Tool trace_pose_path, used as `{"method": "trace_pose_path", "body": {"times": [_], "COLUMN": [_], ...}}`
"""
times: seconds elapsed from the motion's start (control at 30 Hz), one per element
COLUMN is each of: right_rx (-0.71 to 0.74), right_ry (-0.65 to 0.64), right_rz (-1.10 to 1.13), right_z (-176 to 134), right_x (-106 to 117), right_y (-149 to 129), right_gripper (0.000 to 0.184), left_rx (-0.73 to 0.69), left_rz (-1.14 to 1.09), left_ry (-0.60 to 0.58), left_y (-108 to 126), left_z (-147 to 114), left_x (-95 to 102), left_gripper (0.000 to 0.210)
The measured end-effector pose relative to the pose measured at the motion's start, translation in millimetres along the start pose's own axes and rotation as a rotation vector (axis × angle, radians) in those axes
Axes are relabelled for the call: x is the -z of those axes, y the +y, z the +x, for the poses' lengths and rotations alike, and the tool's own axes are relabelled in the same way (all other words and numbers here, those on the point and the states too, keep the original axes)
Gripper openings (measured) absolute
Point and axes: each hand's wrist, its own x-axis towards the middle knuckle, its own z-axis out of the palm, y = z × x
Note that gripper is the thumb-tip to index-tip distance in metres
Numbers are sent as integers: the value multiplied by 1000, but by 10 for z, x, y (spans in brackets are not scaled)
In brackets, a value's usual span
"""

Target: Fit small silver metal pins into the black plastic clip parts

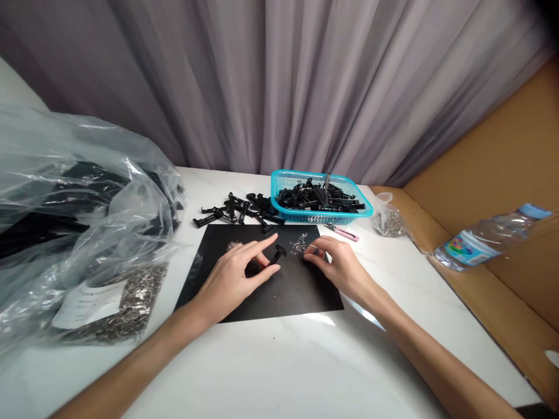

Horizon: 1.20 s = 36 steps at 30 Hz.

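Sheet mid-surface. On it, pin heaps: one at 11, one at 1 o'clock. Past the sheet, loose clips at 12; basket at 1, more clips inside. Cutter at 2, small bag beyond. Bottle at 3. Bag of pins at 9; big bag, 10. Curtain behind, 12.
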Motion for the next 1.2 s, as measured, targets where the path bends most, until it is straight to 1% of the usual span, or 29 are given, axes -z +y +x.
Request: {"method": "trace_pose_path", "body": {"times": [0.1,0.17,0.27,0.33,0.4,0.5,0.57,0.77,0.93,1.03,1.13,1.2], "right_rx": [-37,-42,-2,37,60,48,22,-18,-93,-105,-95,-101], "right_ry": [-48,-68,-123,-159,-168,-133,-96,-20,-26,-8,4,-11], "right_rz": [62,87,69,55,52,74,134,303,392,419,425,447], "right_z": [-26,-35,-44,-51,-58,-66,-70,-71,-52,-47,-52,-59], "right_x": [-2,4,10,8,3,-2,0,33,38,5,-34,-54], "right_y": [-93,-129,-147,-147,-145,-142,-143,-200,-250,-235,-218,-222], "right_gripper": [11,10,8,11,13,13,10,17,19,17,18,20], "left_rx": [9,34,75,106,125,127,138,184,188,187,185,160], "left_rz": [-45,-109,-212,-258,-307,-393,-417,-438,-445,-428,-405,-394], "left_ry": [-56,-57,-48,-66,-84,-93,-97,-115,-179,-216,-213,-199], "left_y": [38,73,129,157,167,142,115,105,141,144,136,128], "left_z": [2,4,7,10,11,4,-8,-48,-68,-75,-77,-76], "left_x": [-21,-30,-42,-51,-62,-89,-112,-149,-137,-141,-154,-160], "left_gripper": [39,30,20,19,18,15,14,23,20,19,25,20]}}
